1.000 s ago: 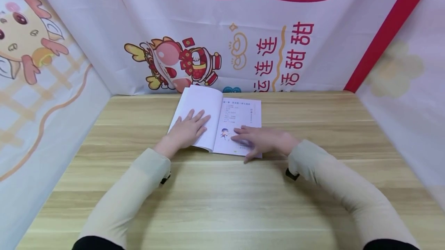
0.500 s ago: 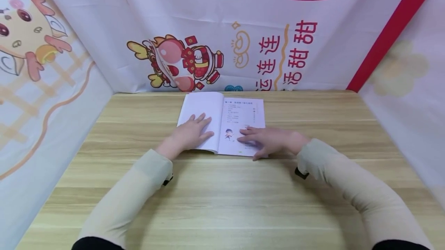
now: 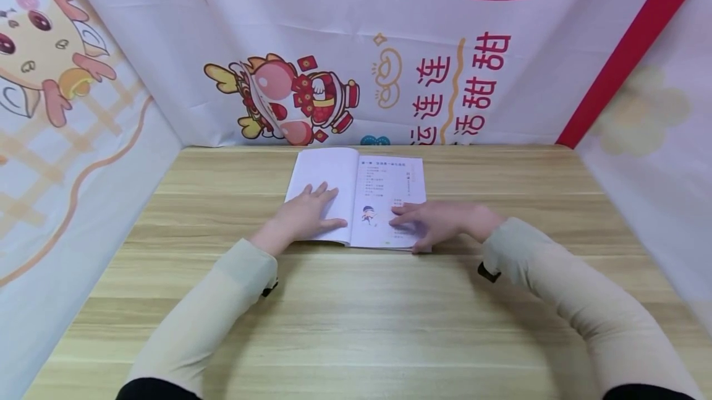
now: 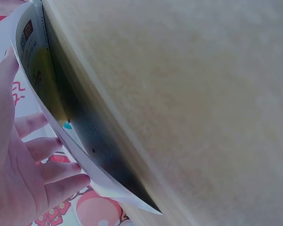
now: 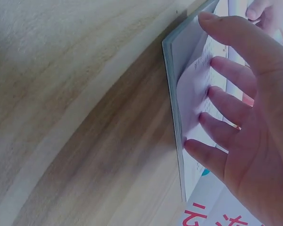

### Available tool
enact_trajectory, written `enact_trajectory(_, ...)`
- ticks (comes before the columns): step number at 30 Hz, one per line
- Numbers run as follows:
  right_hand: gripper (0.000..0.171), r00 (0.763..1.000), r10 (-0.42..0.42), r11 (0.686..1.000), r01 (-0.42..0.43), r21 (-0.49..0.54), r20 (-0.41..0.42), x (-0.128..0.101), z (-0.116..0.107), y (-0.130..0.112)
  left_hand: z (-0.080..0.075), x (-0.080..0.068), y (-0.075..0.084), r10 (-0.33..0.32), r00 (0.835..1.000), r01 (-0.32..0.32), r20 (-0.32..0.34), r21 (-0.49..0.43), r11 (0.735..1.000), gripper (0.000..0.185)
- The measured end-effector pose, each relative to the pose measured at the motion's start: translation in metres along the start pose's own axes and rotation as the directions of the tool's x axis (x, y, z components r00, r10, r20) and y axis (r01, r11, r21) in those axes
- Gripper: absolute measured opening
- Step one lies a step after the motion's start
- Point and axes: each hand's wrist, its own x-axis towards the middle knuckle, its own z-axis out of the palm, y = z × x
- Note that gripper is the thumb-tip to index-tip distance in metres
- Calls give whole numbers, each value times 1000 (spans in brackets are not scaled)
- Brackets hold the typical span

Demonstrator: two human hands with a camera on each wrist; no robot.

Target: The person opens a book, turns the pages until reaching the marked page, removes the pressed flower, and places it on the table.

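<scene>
An open book (image 3: pixel 328 168) lies near the table's back edge. Its left page is blank white. The right page (image 3: pixel 384 187) carries lines of print and a small cartoon figure. My left hand (image 3: pixel 300 214) rests on the left page, fingers spread and thumb stretched toward the spine. In the left wrist view, that side of the book (image 4: pixel 87 165) stands off the table, its coloured underside showing. My right hand (image 3: pixel 442 224) lies over the lower right page with its thumb by the front corner. Its fingertips (image 5: pixel 208 92) touch the slightly buckled page in the right wrist view.
The wooden table (image 3: pixel 367 313) stretches in front of the book and to both sides. A printed white and red cloth (image 3: pixel 334 23) hangs behind it. Patterned cloths also stand along the left and right table sides.
The left side of the book has come down flatter. My right hand has slid a little to the right over its page. The left thumb now reaches further toward the spine.
</scene>
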Motion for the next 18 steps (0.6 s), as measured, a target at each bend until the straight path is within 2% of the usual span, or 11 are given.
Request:
enact_trajectory(5,69,999,35,999,-35,14,3,-4,-3,-3,0,1,-1,2,1000,-2,1,-7,1000,88)
enact_trajectory(11,69,998,53,998,-54,-22,-14,-6,-2,-1,0,2,-2,-3,1000,3,5,-13,1000,89)
enact_trajectory(18,57,993,36,999,-37,-14,-111,-6,-4,8,2,4,-4,0,1000,0,5,-28,1000,90)
